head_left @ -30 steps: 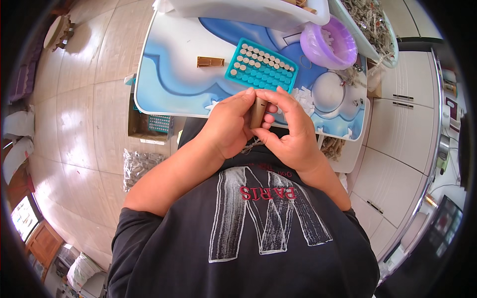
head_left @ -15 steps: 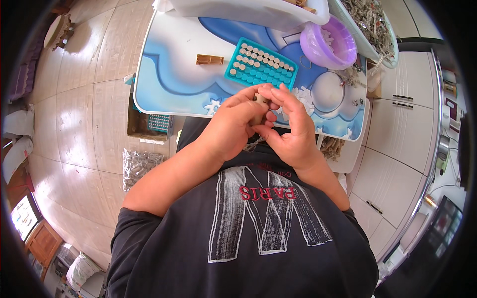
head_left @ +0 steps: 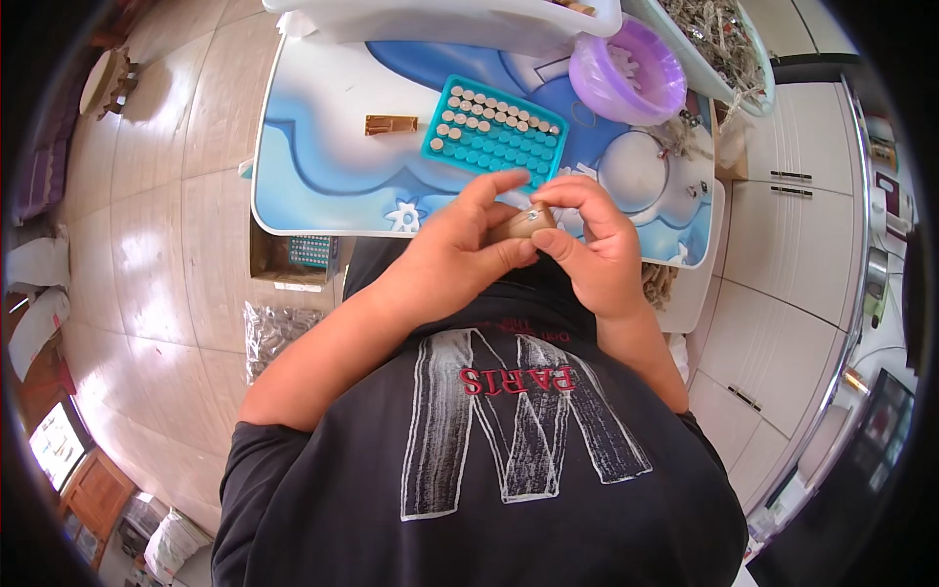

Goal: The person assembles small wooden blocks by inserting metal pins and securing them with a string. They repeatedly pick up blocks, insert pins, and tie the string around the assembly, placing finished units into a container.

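Both hands meet in front of my chest, just before the near edge of a blue-and-white table point(head_left: 323, 166). My left hand point(head_left: 460, 245) grips a small tan cylindrical piece point(head_left: 518, 225) between thumb and fingers. My right hand point(head_left: 587, 249) pinches the same piece from the right, fingertips on a tiny shiny metal part at its top. A teal tray point(head_left: 494, 132) with rows of round holes, some filled with pale caps, lies on the table just beyond the hands.
A purple bowl point(head_left: 626, 78) with small pale parts stands at the table's far right. A small brown block point(head_left: 391, 124) lies left of the tray. A white bin point(head_left: 440, 20) runs along the far edge. A cardboard box point(head_left: 293, 256) and a clear bag point(head_left: 279, 328) sit on the tiled floor at left.
Both hands have shifted slightly and turned the tan piece; the right fingers now pinch the small metal part at its top.
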A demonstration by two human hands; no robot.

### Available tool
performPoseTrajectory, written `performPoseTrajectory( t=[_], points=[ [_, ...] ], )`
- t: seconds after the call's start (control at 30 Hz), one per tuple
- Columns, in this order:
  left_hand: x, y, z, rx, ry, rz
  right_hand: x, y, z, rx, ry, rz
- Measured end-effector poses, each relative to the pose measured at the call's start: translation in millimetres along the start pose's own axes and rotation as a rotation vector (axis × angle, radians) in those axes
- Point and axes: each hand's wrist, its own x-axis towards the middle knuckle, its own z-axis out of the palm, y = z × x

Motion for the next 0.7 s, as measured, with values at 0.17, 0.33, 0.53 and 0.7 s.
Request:
performPoseTrajectory(
  t=[0.17, 0.33, 0.53, 0.7],
  points=[
    [-2, -4, -4, -0.027, 0.085, -0.095, -7, -3, 4, 0.3, 0.082, 0.151],
    [-5, 3, 8, 0.234, 0.162, -0.017, -13, 1, 1, 0.199, 0.049, 0.1],
    [-6, 4, 12, 0.34, 0.15, -0.002, -20, 7, 10, 0.309, 0.13, 0.061],
    [-4, -4, 2, -0.143, -0.008, -0.321, -34, 5, 13, 0.24, 0.041, 0.204]
  ],
)
